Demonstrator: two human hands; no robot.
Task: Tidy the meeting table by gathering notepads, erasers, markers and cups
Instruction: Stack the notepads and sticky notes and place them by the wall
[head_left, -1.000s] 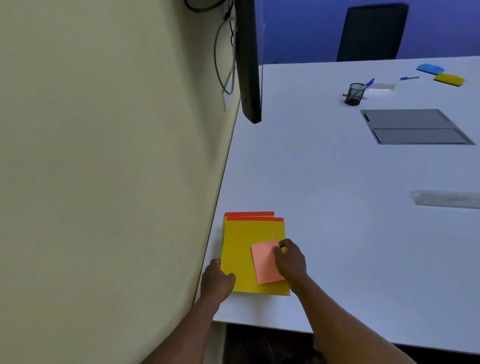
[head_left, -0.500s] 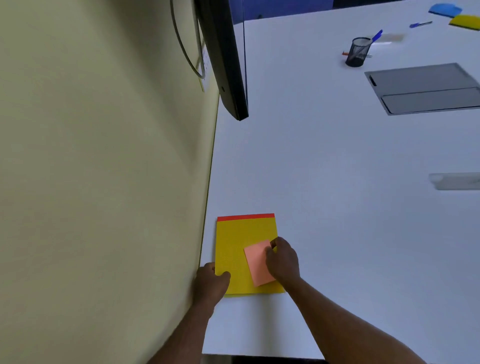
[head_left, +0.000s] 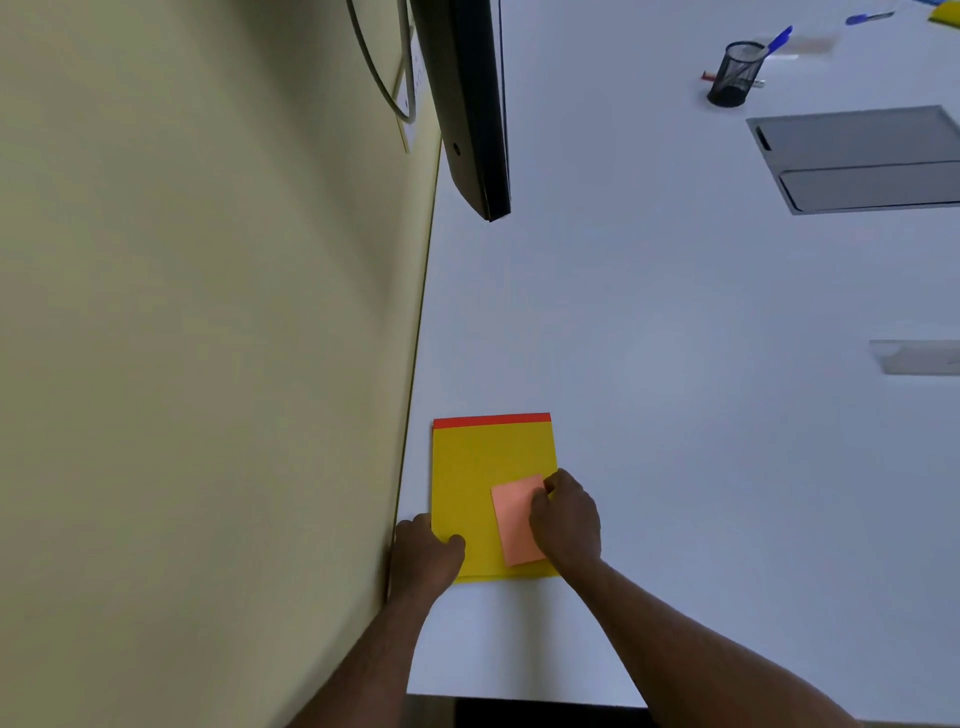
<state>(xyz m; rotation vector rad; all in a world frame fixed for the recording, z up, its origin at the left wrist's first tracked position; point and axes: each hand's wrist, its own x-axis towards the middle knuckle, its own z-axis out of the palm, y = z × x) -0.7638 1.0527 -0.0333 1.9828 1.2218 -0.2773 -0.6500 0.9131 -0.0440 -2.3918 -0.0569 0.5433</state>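
Both forearms are bare to the hands (head_left: 426, 556), with no sleeves or jewellery showing.

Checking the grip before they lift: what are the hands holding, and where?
The right hand pinches the pink sticky pad at its right edge; the left hand grips the yellow notepad at its near-left corner.

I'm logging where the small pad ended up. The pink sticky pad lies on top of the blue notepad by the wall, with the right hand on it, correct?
Not quite: the notepad under the pink sticky pad is yellow with a red top strip, not blue, as the head view shows. The rest holds: it lies by the wall, with the right hand on the pad.
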